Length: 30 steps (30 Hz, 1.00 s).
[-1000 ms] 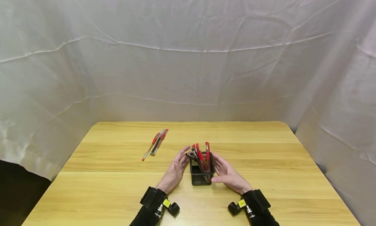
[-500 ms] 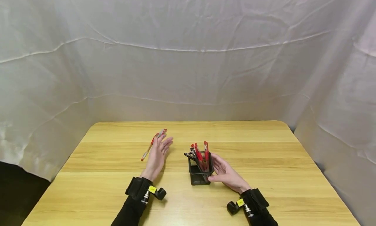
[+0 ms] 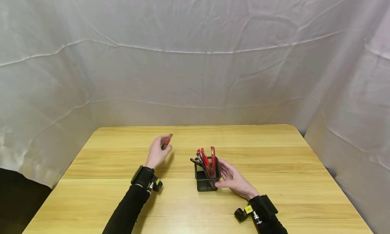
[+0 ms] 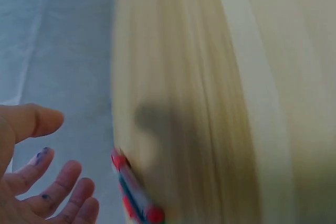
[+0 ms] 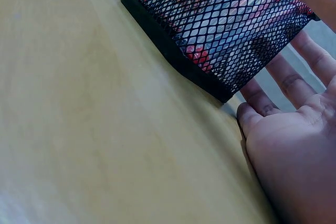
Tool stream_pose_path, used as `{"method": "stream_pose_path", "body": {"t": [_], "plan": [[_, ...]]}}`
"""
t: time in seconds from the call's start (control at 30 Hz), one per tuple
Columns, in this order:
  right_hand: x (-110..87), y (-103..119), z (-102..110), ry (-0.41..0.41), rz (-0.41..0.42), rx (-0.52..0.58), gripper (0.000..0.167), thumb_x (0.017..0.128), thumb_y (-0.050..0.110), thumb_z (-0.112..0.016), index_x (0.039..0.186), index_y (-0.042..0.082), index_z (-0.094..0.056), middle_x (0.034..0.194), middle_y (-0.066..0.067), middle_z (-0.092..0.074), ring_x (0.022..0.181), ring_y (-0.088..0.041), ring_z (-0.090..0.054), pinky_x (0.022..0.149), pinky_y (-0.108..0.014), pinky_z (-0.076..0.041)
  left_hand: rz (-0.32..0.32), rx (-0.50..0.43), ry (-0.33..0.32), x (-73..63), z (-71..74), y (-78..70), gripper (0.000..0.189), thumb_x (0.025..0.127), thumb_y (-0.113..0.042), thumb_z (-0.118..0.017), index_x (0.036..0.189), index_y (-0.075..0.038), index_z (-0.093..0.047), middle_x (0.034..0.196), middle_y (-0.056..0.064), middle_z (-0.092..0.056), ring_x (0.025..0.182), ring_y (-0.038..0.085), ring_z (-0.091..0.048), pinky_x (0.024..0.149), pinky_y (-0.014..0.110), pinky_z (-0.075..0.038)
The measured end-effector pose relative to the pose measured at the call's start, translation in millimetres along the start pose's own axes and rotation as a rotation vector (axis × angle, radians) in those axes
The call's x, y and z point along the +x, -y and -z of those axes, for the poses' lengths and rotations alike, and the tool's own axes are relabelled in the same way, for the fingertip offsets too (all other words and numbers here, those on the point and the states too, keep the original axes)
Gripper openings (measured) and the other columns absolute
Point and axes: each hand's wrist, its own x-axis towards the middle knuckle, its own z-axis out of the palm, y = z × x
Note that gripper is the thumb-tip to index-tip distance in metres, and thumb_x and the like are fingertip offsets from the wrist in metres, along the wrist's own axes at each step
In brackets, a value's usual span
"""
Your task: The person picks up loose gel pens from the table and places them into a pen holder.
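Observation:
At the left of the table, in the head view, my left hand reaches over the loose gel pens, partly hiding them. In the left wrist view its thumb and fingers are spread apart, and the pens lie beyond them on the wood, with red and dark green parts. My right hand holds the black mesh pen holder by its right side, thumb at the near corner. Inside the upright holder, red pens and black pens lean. The right wrist view shows fingers beside the mesh wall.
The light wooden table has rounded far corners. Pale cloth hangs behind it and along both sides. Each wrist wears a black band with a small camera, such as the right camera.
My left hand has left the pen holder's left side and moved left and away to the loose pens. My right hand stays at the holder, which keeps its place.

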Motion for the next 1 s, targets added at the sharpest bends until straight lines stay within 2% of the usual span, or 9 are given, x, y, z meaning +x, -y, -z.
{"method": "stream_pose_path", "body": {"t": [0.17, 0.3, 0.43, 0.5, 0.6, 0.73, 0.87, 1.0], "plan": [[0.8, -4, 1, 0.002, 0.003, -0.008, 0.09, 0.083, -0.006, -0.071, 0.156, -0.008, -0.017, 0.163, -0.004, -0.034, 0.142, 0.008, -0.038, 0.117, -0.009, -0.028, -0.03, 0.255, 0.042, 8.1, 2.6, 3.9, 0.049, 0.087, -0.005, -0.07, 0.132, 0.006, -0.057, 0.12, 0.028, -0.065, 0.113, 0.043, -0.06, 0.098, 0.054, -0.05], [1.5, -5, 2, 0.007, 0.022, -0.015, 0.089, 0.083, -0.008, -0.07, 0.155, -0.009, -0.017, 0.163, -0.009, -0.032, 0.142, 0.007, -0.038, 0.117, -0.009, -0.027, -0.014, 0.382, 0.075, 13.0, 3.9, 5.0, 0.045, 0.084, -0.006, -0.075, 0.126, 0.005, -0.06, 0.106, 0.024, -0.066, 0.099, 0.038, -0.063, 0.088, 0.051, -0.054], [1.2, -5, 1, -0.003, 0.014, -0.021, 0.089, 0.083, -0.007, -0.07, 0.155, -0.01, -0.018, 0.163, -0.012, -0.032, 0.142, 0.007, -0.038, 0.117, -0.009, -0.027, 0.019, 0.429, 0.099, 17.3, 3.8, 5.4, 0.039, 0.083, -0.008, -0.078, 0.118, 0.004, -0.063, 0.095, 0.018, -0.064, 0.086, 0.032, -0.061, 0.077, 0.045, -0.053], [1.0, -5, 1, -0.007, 0.008, -0.024, 0.09, 0.083, -0.006, -0.071, 0.155, -0.01, -0.017, 0.164, -0.019, -0.027, 0.142, 0.007, -0.038, 0.117, -0.009, -0.027, 0.029, 0.452, 0.103, 19.2, 3.7, 5.7, 0.034, 0.083, -0.01, -0.079, 0.111, 0.004, -0.064, 0.091, 0.016, -0.062, 0.082, 0.029, -0.059, 0.073, 0.043, -0.051], [1.0, -4, 0, -0.011, 0.0, -0.026, 0.092, 0.083, -0.005, -0.071, 0.155, -0.011, -0.015, 0.163, -0.03, -0.016, 0.141, 0.009, -0.037, 0.116, -0.008, -0.026, 0.057, 0.479, 0.11, 21.6, 3.0, 5.3, 0.027, 0.084, -0.012, -0.08, 0.102, 0.001, -0.065, 0.087, 0.012, -0.06, 0.08, 0.027, -0.056, 0.07, 0.041, -0.049], [2.1, -5, 0, -0.002, 0.007, -0.024, 0.091, 0.083, -0.007, -0.07, 0.154, -0.012, -0.014, 0.162, -0.035, -0.011, 0.141, 0.009, -0.038, 0.116, -0.007, -0.026, 0.077, 0.522, 0.103, 24.2, 1.6, 5.6, 0.02, 0.085, -0.014, -0.08, 0.09, -0.002, -0.064, 0.083, 0.01, -0.059, 0.079, 0.027, -0.058, 0.07, 0.042, -0.05], [2.7, -5, -1, 0.004, 0.02, -0.017, 0.089, 0.083, -0.009, -0.07, 0.154, -0.012, -0.017, 0.162, -0.03, -0.02, 0.141, 0.007, -0.039, 0.117, -0.008, -0.027, 0.109, 0.551, 0.091, 26.6, -0.9, 6.3, 0.018, 0.086, -0.015, -0.079, 0.083, -0.006, -0.064, 0.083, 0.01, -0.063, 0.079, 0.028, -0.06, 0.069, 0.045, -0.052], [3.3, -4, -3, 0.0, 0.028, -0.01, 0.089, 0.082, -0.006, -0.071, 0.154, -0.011, -0.019, 0.161, -0.017, -0.034, 0.142, 0.004, -0.041, 0.117, -0.01, -0.029, 0.113, 0.555, 0.084, 27.7, -3.6, 4.3, 0.014, 0.088, -0.011, -0.076, 0.08, -0.005, -0.066, 0.088, 0.015, -0.07, 0.083, 0.034, -0.066, 0.069, 0.049, -0.055]]}}
